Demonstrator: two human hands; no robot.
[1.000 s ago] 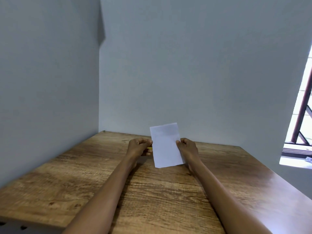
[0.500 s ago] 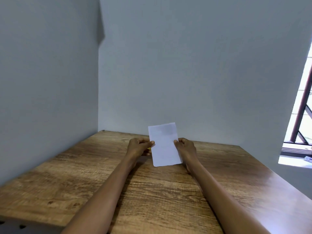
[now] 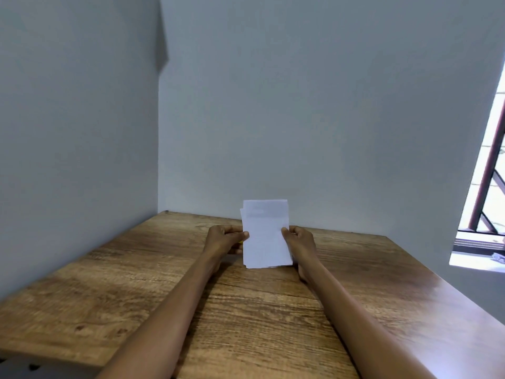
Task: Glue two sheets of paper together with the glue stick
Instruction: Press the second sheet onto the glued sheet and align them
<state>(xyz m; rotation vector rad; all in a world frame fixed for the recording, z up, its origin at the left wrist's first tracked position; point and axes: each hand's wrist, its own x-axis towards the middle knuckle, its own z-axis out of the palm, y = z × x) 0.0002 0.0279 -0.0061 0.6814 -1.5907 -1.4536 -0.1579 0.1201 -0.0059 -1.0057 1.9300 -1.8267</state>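
White sheets of paper stand upright above the wooden table, one lying against the other with their edges slightly offset at the left and bottom. My left hand pinches the left edge and my right hand pinches the right edge. A small speck of yellow shows beside my left thumb; what it belongs to is hidden. No glue stick is clearly visible.
The table sits in a corner, with grey walls close behind and to the left. A window with a dark red frame is at the right. A grey perforated surface shows at the bottom left.
The paper has straightened from a slight tilt to nearly vertical, and a second sheet's edge now shows behind the front one. Both hands stay at its sides.
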